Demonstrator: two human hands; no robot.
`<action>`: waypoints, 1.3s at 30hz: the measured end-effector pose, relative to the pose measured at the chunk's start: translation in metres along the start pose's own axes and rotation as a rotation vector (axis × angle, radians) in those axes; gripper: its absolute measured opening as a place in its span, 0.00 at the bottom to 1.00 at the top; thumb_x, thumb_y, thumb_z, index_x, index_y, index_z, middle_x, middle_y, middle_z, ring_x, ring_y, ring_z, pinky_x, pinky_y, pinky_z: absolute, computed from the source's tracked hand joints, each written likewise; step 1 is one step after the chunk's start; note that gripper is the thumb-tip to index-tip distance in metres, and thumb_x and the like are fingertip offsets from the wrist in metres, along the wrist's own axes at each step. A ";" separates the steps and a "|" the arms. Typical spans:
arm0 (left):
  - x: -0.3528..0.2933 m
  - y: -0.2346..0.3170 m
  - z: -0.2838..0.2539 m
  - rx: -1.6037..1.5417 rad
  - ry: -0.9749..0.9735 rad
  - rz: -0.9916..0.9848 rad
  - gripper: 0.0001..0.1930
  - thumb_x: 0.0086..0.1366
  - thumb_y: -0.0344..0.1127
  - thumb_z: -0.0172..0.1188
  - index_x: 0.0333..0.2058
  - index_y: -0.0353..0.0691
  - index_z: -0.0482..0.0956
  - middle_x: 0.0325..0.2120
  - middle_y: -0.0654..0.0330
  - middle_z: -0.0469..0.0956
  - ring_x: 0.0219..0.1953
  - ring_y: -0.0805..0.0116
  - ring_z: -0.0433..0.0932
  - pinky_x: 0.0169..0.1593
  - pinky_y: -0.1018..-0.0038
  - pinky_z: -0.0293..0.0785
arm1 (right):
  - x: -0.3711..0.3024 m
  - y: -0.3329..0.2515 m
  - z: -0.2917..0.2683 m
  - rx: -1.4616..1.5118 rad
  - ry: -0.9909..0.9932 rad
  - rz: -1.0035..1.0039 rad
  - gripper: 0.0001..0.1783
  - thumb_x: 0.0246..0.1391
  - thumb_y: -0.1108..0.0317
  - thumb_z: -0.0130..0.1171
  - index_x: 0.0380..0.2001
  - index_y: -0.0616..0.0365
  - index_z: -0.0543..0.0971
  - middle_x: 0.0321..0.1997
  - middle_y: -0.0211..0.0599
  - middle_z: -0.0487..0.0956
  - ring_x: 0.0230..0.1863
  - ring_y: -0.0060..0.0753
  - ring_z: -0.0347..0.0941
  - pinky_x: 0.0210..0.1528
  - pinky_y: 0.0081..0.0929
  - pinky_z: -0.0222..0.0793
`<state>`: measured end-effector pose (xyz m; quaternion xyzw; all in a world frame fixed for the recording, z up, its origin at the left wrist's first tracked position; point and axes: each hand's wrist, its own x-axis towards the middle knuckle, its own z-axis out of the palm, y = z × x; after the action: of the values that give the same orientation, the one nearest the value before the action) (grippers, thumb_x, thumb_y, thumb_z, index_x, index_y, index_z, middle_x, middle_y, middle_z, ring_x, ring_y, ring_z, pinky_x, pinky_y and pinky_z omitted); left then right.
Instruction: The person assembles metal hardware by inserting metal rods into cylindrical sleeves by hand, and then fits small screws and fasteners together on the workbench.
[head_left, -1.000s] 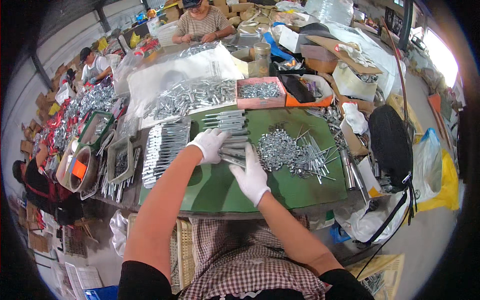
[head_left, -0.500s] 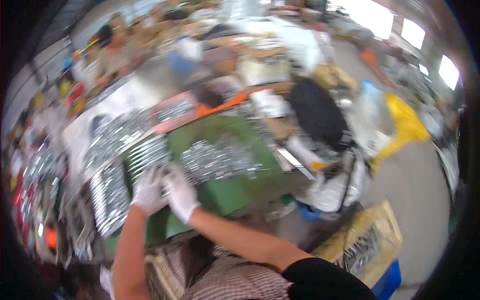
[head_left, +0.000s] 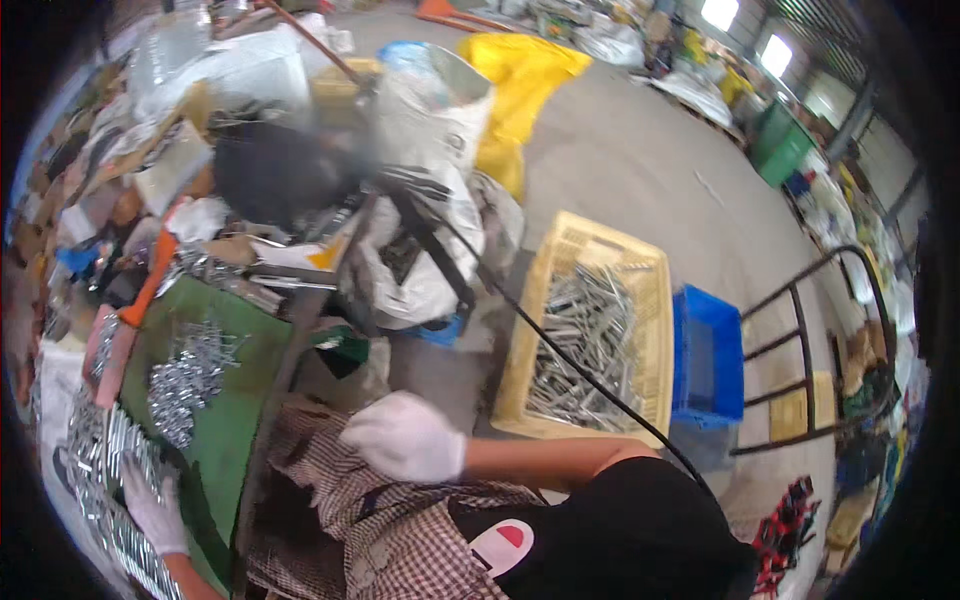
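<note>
The two gloved hands are well apart. The left hand (head_left: 152, 505) lies with its fingers extended on a row of metal rods (head_left: 122, 437), along the near edge of the green mat (head_left: 225, 440). The right hand (head_left: 405, 437), at about three o'clock from the left, hovers by the checked apron (head_left: 410, 540) with fingers bent; blur hides whether it grips anything.

From the left hand, a pile of small metal pieces (head_left: 185, 390) sits on the mat at half past twelve, and a pink box (head_left: 103, 350) at eleven.

From the right hand, a yellow crate (head_left: 657, 300) heaped with metal rods stands on the floor at two o'clock, a blue bin (head_left: 708, 330) just beyond it. A black tubular frame (head_left: 803, 345) is farther out towards three. A white sack (head_left: 440, 120) lies near twelve, a yellow sheet (head_left: 525, 85) at half past twelve, and a black bag (head_left: 280, 175) at eleven.
</note>
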<state>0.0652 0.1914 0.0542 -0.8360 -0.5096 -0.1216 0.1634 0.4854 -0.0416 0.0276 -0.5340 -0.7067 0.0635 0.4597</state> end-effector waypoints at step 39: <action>-0.080 0.252 -0.010 -0.615 -0.371 0.250 0.12 0.66 0.29 0.56 0.47 0.35 0.80 0.41 0.46 0.80 0.43 0.47 0.79 0.46 0.62 0.76 | -0.289 0.345 -0.303 -0.689 0.109 1.708 0.57 0.25 0.53 0.76 0.62 0.59 0.63 0.61 0.59 0.70 0.62 0.51 0.68 0.63 0.37 0.66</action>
<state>0.2539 0.0147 -0.0034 -0.9095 -0.3642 -0.0946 -0.1766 0.9455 -0.2527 -0.1686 -0.9838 -0.0300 0.1420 0.1054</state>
